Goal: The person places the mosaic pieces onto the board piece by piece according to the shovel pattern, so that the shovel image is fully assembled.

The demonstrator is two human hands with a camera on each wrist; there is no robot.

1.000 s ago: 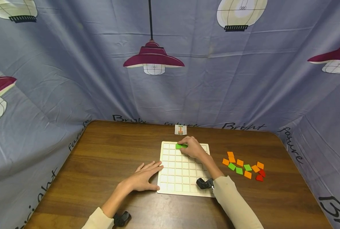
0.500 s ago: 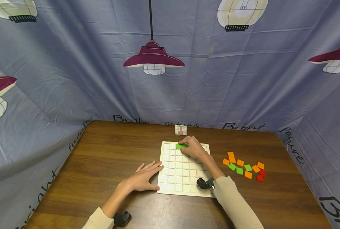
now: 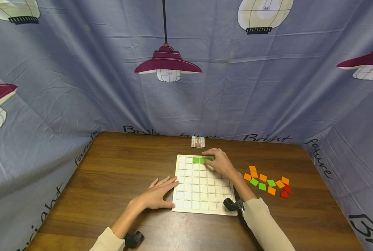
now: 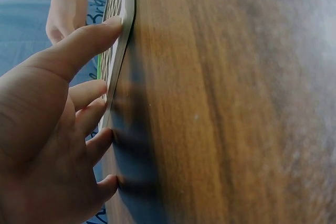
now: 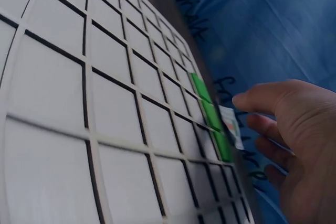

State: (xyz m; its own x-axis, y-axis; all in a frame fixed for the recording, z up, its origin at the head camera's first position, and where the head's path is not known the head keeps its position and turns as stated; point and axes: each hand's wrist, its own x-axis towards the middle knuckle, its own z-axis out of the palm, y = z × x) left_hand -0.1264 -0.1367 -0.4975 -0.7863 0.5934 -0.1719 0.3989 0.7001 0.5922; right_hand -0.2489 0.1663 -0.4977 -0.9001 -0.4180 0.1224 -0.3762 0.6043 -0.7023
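Observation:
A pale gridded board [image 3: 192,195] lies on the table. Several green tiles [image 3: 196,160] sit side by side in its far row; the right wrist view shows a line of green squares [image 5: 211,114]. Over the right end of that row is my right hand [image 3: 221,164]; in the right wrist view the hand [image 5: 307,135] has loosely bent fingers, with nothing visible between them. My left hand [image 3: 156,196] rests at the board's left edge, fingers spread. Seen from the left wrist, that hand's thumb [image 4: 97,38] lies on the board's rim.
Right of the board lie loose orange tiles [image 3: 263,177], green tiles [image 3: 262,187] and red tiles [image 3: 284,194]. A small card [image 3: 198,142] with a coloured grid pattern lies beyond the board. A printed curtain [image 3: 186,101] hangs behind the brown table [image 3: 126,157].
My right hand has shifted right along the far row and its fingers have come off the left green tiles, which now show more fully. The left hand has stayed in place.

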